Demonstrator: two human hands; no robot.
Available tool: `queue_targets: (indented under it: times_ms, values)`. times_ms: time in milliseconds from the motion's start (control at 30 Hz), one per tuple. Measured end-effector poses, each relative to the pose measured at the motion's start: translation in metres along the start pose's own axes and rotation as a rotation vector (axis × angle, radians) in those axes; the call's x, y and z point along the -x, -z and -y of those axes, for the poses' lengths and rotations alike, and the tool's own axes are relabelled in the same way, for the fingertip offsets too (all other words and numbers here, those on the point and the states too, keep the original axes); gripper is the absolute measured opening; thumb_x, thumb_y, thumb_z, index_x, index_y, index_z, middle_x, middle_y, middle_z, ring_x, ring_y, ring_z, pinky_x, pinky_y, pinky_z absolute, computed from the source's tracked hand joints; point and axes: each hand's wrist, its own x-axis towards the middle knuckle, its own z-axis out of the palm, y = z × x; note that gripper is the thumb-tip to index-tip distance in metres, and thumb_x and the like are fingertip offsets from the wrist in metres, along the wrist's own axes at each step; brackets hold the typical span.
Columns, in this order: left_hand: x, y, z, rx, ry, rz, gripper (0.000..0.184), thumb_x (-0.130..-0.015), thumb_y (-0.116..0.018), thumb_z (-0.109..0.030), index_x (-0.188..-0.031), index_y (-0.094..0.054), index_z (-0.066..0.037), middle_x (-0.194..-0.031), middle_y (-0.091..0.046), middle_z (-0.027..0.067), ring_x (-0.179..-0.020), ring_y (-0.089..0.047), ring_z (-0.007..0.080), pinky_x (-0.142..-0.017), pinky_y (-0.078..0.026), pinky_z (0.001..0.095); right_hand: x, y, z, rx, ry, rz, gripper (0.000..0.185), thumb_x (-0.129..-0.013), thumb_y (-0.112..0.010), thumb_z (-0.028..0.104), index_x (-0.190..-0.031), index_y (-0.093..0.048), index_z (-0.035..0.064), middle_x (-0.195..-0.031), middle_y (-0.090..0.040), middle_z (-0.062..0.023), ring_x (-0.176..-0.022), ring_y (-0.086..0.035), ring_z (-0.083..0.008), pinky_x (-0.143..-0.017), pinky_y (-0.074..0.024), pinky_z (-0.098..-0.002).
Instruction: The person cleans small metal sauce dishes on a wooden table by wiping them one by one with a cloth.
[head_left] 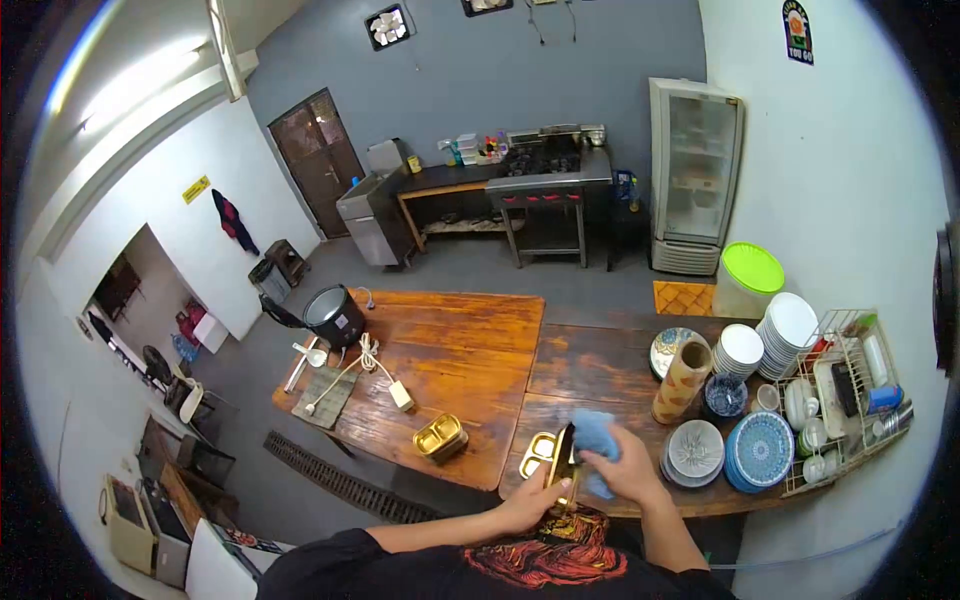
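Observation:
My left hand (530, 504) grips a gold metal tray (563, 486) by its edge, tilted up close to my body at the table's front. My right hand (632, 470) is closed on a light blue cloth (596, 436), which lies against or right beside the tray's upper side. Just behind the held tray, a gold divided tray (538, 452) rests on the table. Further left stands a gold two-compartment container (440, 437). The inside of the held tray is mostly turned away from view.
Stacked blue plates (760, 452), glass plates (693, 452), white bowls (740, 348) and a patterned roll (683, 382) crowd the right side, beside a wire dish rack (850, 400). On the left are a black cooker pot (333, 315) and a white extension cord (400, 395). The wooden table (480, 340) has a seam.

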Motion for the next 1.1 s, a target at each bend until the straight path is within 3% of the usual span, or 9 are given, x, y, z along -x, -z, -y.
queue_targets:
  times_ms: [100, 267, 433, 600, 800, 967, 1100]
  values:
    - [-0.016, -0.011, 0.011, -0.19, -0.079, 0.036, 0.039, -0.103, -0.048, -0.025, -0.132, -0.041, -0.001, -0.112, -0.055, 0.0103, -0.102, -0.052, 0.0152, -0.089, -0.044, 0.0274, -0.002, -0.011, -0.022, 0.475, 0.229, -0.018, 0.044, -0.08, -0.074, 0.028, -0.116, -0.064, 0.0035, -0.098, -0.07, -0.0106, -0.077, -0.064, -0.0251, -0.074, -0.0503, -0.0316]
    - [-0.025, -0.036, 0.009, 0.021, -0.068, 0.082, 0.041, -0.104, -0.046, -0.03, -0.132, -0.042, -0.001, -0.115, -0.053, 0.0104, -0.1, -0.05, 0.0157, -0.091, -0.042, 0.0282, 0.019, 0.046, 0.009, 0.097, 0.075, 0.178, 0.043, -0.075, -0.072, 0.025, -0.114, -0.068, 0.0106, -0.105, -0.07, -0.0103, -0.081, -0.065, -0.0328, -0.074, -0.051, -0.0365]
    - [-0.048, -0.063, 0.008, -0.247, -0.124, 0.055, 0.039, -0.104, -0.047, -0.026, -0.132, -0.039, -0.001, -0.114, -0.052, 0.0107, -0.101, -0.049, 0.0162, -0.093, -0.041, 0.0292, 0.049, 0.067, -0.026, 0.275, 0.289, 0.156, 0.044, -0.07, -0.071, 0.024, -0.114, -0.07, 0.0182, -0.109, -0.069, -0.0091, -0.082, -0.065, -0.0347, -0.072, -0.0507, -0.0391]
    - [-0.063, -0.098, 0.024, -0.083, -0.338, 0.164, 0.038, -0.103, -0.049, -0.022, -0.131, -0.034, -0.001, -0.111, -0.052, 0.0111, -0.097, -0.051, 0.0158, -0.087, -0.044, 0.029, 0.067, 0.082, -0.022, 0.55, 0.15, -0.1, 0.051, -0.066, -0.07, 0.021, -0.117, -0.07, 0.0226, -0.106, -0.07, -0.009, -0.081, -0.065, -0.0337, -0.068, -0.0504, -0.0385]
    - [-0.063, -0.115, 0.005, -0.081, -0.31, 0.223, 0.04, -0.101, -0.052, -0.02, -0.13, -0.031, -0.001, -0.108, -0.051, 0.0113, -0.091, -0.052, 0.0153, -0.08, -0.046, 0.0292, 0.065, 0.093, -0.034, 0.5, 0.26, -0.131, 0.052, -0.065, -0.069, 0.02, -0.118, -0.07, 0.0203, -0.103, -0.07, -0.0091, -0.075, -0.063, -0.0342, -0.064, -0.0498, -0.0376]
    - [-0.092, -0.116, 0.001, -0.101, -0.433, 0.04, 0.045, -0.101, -0.054, -0.029, -0.129, -0.033, -0.002, -0.104, -0.051, 0.0087, -0.082, -0.05, 0.0134, -0.073, -0.045, 0.0271, 0.048, 0.09, -0.001, 0.335, 0.155, -0.077, 0.05, -0.068, -0.068, 0.02, -0.118, -0.069, 0.0168, -0.1, -0.07, -0.0116, -0.074, -0.063, -0.034, -0.063, -0.0497, -0.0372]
    - [-0.099, -0.105, -0.024, -0.056, -0.612, 0.092, 0.05, -0.099, -0.057, -0.038, -0.127, -0.035, -0.003, -0.098, -0.049, 0.0056, -0.077, -0.047, 0.0112, -0.07, -0.043, 0.024, 0.02, 0.106, 0.01, 0.527, 0.324, -0.17, 0.045, -0.074, -0.067, 0.019, -0.118, -0.069, 0.0141, -0.094, -0.069, -0.0148, -0.074, -0.062, -0.0326, -0.064, -0.0489, -0.0367]
